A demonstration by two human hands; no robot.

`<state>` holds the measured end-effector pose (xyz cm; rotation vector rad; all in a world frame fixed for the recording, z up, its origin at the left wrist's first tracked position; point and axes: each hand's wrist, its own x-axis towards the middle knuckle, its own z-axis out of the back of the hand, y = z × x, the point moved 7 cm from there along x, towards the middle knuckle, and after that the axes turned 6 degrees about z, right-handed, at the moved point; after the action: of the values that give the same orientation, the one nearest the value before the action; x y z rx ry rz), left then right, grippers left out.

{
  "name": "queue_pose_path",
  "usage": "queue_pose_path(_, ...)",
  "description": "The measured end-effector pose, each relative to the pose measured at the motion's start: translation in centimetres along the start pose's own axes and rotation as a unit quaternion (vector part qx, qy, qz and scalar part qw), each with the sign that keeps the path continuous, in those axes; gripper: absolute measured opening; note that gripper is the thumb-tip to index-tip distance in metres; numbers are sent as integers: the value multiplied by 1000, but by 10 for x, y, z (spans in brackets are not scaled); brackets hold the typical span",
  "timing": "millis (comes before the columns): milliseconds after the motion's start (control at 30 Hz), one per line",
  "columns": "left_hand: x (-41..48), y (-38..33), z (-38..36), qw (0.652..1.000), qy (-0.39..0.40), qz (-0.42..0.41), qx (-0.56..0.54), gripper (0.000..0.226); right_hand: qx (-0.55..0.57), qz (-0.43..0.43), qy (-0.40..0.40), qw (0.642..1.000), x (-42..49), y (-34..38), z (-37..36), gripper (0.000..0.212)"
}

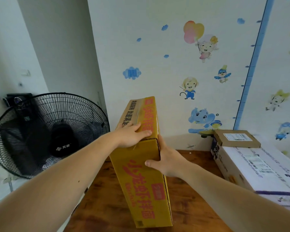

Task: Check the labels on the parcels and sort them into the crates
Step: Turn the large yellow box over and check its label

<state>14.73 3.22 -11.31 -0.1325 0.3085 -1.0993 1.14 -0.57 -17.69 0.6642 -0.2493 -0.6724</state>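
I hold the yellow box [141,166] up on end in front of me, over the wooden table [104,201], its long printed face toward me and leaning a little to the left. I cannot tell whether its lower end touches the table. My left hand [132,136] lies on its upper part, fingers fairly straight and pressed flat across the cardboard. My right hand [167,161] grips the right edge, thumb on the front face and fingers wrapped behind.

To the right, well apart from my box, 2 more parcels sit at the table's far corner: a long white box [258,169], and a small brown box [236,138] on top of it with a white label facing up. A black fan [49,134] stands left of the table, against the wall.
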Motion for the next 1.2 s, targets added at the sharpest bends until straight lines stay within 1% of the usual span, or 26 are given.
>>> queue_pose_path(67, -2, 2, 5, 1000, -4, 2, 1, 87, -19, -5, 7, 1000, 2, 3, -7, 111)
queue_pose_path(167, 5, 11, 9, 1000, 4, 17, -7, 103, -42, 1, 18, 999, 4, 8, -15, 108)
queue_pose_path(300, 11, 25, 11, 998, 2, 40, -46, 122, -59, 20, 26, 998, 8, 17, -26, 103)
queue_pose_path(433, 10, 35, 14, 995, 1, 46, -92, 130, -58, 36, 30, 997, 7, 21, -38, 99)
queue_pose_path(467, 10, 39, 14, 993, 0, 48, -108, 130, -58, 38, 30, 997, 7, 21, -41, 98)
queue_pose_path(567, 10, 49, 13, 989, -6, 47, -140, 114, -48, 31, 38, 998, 6, 16, -52, 96)
queue_pose_path(600, 10, 53, 13, 988, -7, 45, -147, 115, -42, 25, 43, 998, 6, 13, -57, 95)
queue_pose_path(667, 9, 57, 13, 985, -6, 37, -169, 124, -36, 17, 50, 998, 6, 8, -64, 93)
queue_pose_path(700, 8, 59, 13, 983, -8, 33, -179, 122, -34, 13, 52, 998, 6, 6, -68, 92)
queue_pose_path(767, 5, 60, 14, 982, -14, 25, -188, 102, -31, 5, 55, 998, 7, 1, -73, 92)
queue_pose_path(833, 4, 61, 15, 983, -27, 20, -182, 82, -29, -6, 58, 998, 7, -3, -79, 92)
queue_pose_path(900, 0, 61, 14, 984, -44, 13, -172, 72, -26, -22, 62, 998, 8, -10, -86, 94)
queue_pose_path(933, -2, 62, 13, 986, -48, 9, -162, 75, -22, -32, 64, 997, 8, -14, -89, 96)
queue_pose_path(1033, -7, 66, 10, 988, -61, -15, -142, 110, -16, -57, 74, 996, 7, -25, -99, 99)
queue_pose_path(1067, -10, 67, 8, 989, -64, -28, -127, 114, -16, -65, 76, 995, 6, -28, -101, 100)
queue_pose_path(1133, -15, 67, 6, 993, -73, -64, -70, 113, -15, -74, 71, 995, 5, -33, -106, 103)
queue_pose_path(1200, -19, 69, 5, 994, -75, -78, -25, 112, -13, -79, 71, 994, 2, -38, -110, 106)
